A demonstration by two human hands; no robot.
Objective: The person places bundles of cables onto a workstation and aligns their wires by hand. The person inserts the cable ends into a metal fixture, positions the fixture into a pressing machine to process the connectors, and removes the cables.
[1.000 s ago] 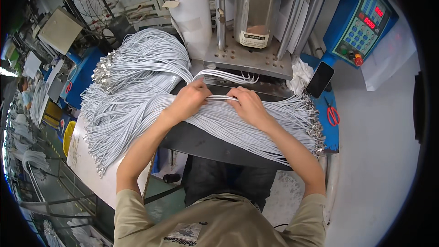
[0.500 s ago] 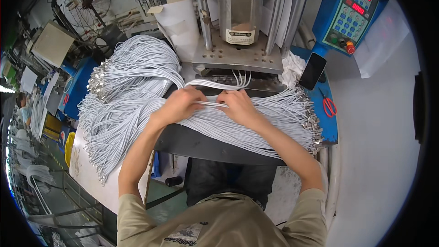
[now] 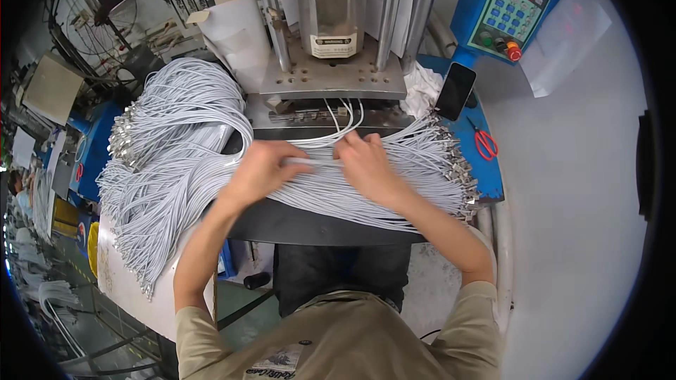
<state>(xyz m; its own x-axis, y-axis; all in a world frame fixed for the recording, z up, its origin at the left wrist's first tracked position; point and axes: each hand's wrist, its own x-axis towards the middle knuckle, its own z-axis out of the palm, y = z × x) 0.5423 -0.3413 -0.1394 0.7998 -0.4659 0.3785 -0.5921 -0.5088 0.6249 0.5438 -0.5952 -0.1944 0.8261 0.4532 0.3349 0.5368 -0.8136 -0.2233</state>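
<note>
A thick bundle of white cables (image 3: 331, 200) lies across the bench in front of me, with metal connectors (image 3: 461, 176) at its right end. My left hand (image 3: 262, 172) is closed around a few cables at the bundle's far edge, its fingertips slightly blurred. Just right of it, my right hand (image 3: 367, 169) has its fingers curled in on cables of the same strand. Beyond my right hand, a few white cable ends (image 3: 350, 114) curve up to the metal tooling (image 3: 303, 115) under the press; their tips are partly hidden.
A second heap of white cables (image 3: 190, 91) lies at left. Ahead stands the press (image 3: 331, 84) with steel posts. A blue control box (image 3: 510, 10), black phone (image 3: 455, 91), white cloth (image 3: 422, 88) and red-handled scissors (image 3: 486, 142) are at right. A white roll (image 3: 236, 39) stands behind.
The view has shifted right. Both hands have come a little nearer to me relative to the press, and the cable ends at the tooling lie differently, fewer of them standing up.
</note>
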